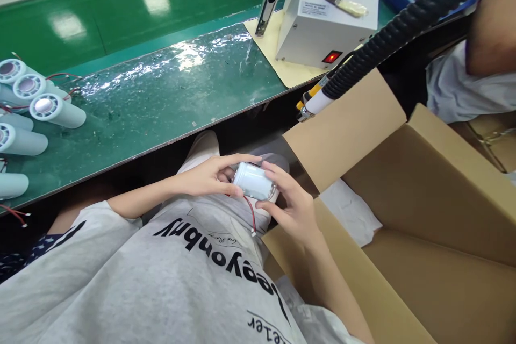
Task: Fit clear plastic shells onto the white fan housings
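Between my two hands, above my lap, is a pale blue cylinder (253, 180), a wrapped battery pack by its look. From its underside hangs a red-and-black wire lead (253, 215) with a small white connector. My left hand (220, 176) grips the cylinder's left end, thumb below and fingers over the top. At the right end, my right hand (291, 199) closes on it with thumb and fingers. The fingers partly hide both ends.
Similar light blue cylinders (60, 111) with leads lie on the green bench (177, 91) at left. A grey box (322, 21) with a lit red switch, a knife on it, and a black hose (387, 32) stand behind. An open cardboard box (435, 193) is at right, beside another person's arm.
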Demonstrator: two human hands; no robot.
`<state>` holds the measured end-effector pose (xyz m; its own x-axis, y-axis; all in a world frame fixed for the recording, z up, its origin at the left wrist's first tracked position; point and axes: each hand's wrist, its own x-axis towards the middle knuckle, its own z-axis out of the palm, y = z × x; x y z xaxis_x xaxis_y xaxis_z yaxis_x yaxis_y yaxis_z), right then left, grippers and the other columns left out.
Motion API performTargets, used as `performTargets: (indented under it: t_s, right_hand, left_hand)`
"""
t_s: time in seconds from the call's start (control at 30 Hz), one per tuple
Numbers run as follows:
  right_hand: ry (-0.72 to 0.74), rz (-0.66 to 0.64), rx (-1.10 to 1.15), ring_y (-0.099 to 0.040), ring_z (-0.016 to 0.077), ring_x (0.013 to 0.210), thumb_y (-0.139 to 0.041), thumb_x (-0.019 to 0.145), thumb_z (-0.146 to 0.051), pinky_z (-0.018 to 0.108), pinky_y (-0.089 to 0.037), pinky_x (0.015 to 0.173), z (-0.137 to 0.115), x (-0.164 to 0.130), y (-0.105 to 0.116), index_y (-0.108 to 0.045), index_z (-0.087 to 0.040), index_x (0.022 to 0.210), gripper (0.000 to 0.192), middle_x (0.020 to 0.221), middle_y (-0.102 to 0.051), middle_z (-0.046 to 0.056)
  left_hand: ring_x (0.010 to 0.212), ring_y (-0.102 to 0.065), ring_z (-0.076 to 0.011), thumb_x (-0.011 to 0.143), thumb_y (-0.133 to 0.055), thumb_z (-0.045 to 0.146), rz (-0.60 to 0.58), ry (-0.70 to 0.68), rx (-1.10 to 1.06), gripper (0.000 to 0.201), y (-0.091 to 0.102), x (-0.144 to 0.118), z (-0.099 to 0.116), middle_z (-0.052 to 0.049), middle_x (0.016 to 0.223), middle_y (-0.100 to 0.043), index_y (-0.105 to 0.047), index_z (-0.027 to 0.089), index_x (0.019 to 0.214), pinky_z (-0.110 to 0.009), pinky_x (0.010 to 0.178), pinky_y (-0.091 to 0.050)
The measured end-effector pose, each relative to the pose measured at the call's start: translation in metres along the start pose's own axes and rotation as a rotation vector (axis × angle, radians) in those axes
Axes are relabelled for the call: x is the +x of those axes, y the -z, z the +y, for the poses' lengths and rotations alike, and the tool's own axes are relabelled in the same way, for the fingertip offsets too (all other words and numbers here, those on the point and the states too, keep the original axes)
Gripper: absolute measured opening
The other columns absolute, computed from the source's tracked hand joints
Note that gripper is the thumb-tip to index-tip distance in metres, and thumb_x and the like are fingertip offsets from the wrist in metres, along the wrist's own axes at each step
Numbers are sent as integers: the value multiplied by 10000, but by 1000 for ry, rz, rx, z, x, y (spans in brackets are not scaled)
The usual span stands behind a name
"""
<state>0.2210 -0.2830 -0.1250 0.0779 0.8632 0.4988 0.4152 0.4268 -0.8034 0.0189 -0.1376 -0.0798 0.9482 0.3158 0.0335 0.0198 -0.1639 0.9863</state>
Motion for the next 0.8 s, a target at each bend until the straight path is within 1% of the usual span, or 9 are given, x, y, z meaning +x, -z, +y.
performTargets:
  t_s: [0.07, 0.13, 0.2, 0.3, 0.43, 0.57, 0.63, 0.7, 0.8]
  right_hand:
    - [-163, 2, 180, -687, 304, 1223, -796, 873, -474, 478, -623, 980, 0, 0, 0, -648, -311, 1335, 512, 1364, -695, 91]
    - [-280, 8, 316, -736, 273, 1076, -782, 857, -567, 428, -650, 891, -1, 0, -1, -679, -305, 1308, 532, 1260, -740, 78]
    - [-352, 17, 368, -746, 249, 979, -809, 835, -555, 410, -655, 850, -3, -1, -2, -711, -306, 1272, 513, 1189, -758, 63]
    - [-426, 23, 365, -736, 260, 1002, -868, 790, -471, 426, -649, 875, -9, -2, -3, -741, -315, 1242, 495, 1160, -766, 43]
    - [-502, 9, 393, -736, 268, 994, -881, 760, -499, 449, -642, 912, -12, 0, -5, -740, -296, 1249, 548, 1097, -782, 46]
    - [-589, -24, 539, -743, 247, 964, -842, 775, -591, 397, -687, 772, -10, 2, -8, -699, -274, 1229, 572, 1213, -741, 81]
    - [-623, -44, 623, -749, 210, 869, -803, 793, -645, 356, -692, 675, -12, 2, -9, -661, -277, 1194, 562, 1237, -716, 83]
    - [-642, -52, 674, -749, 174, 770, -785, 795, -678, 331, -688, 650, -16, 2, -10, -620, -281, 1162, 565, 1190, -708, 64]
    - [-662, -59, 682, -739, 154, 655, -757, 780, -737, 314, -678, 618, -22, 1, -12, -582, -277, 1149, 616, 1059, -701, 34]
  left_hand:
    - [1252, -663, -278, 785, -866, 346, -15, -70, 57, 761, 2, 0, 1, -122, 1474, -619, -569, 312, 1484, -345, 967, -583]
    - [1384, -578, -297, 786, -863, 292, -28, -105, 70, 743, 4, 0, 1, -111, 1556, -552, -583, 325, 1473, -379, 1070, -544]
    - [1344, -618, -285, 809, -839, 267, -41, -83, 18, 747, 4, -1, 0, -116, 1546, -563, -554, 320, 1499, -380, 1053, -558]
    - [1222, -697, -255, 832, -814, 246, -71, -12, -78, 783, 2, -2, -2, -124, 1471, -629, -495, 304, 1545, -361, 997, -584]
    - [1137, -727, -235, 847, -801, 240, -101, 57, -110, 826, 2, -4, -8, -127, 1418, -669, -432, 308, 1583, -356, 968, -581]
    - [1112, -721, -247, 876, -783, 380, -91, 115, -102, 866, 0, -3, -21, -153, 1433, -647, -351, 290, 1621, -353, 906, -582]
    - [1150, -700, -261, 891, -755, 460, -74, 115, -119, 847, -1, -2, -24, -174, 1457, -619, -364, 267, 1617, -358, 901, -578]
    - [1198, -675, -269, 873, -768, 485, -61, 78, -157, 830, -3, -1, -22, -175, 1470, -603, -417, 260, 1591, -380, 947, -567]
    - [1192, -677, -260, 775, -875, 363, -75, 42, -167, 866, -6, -2, -9, -145, 1467, -598, -482, 289, 1542, -399, 994, -557]
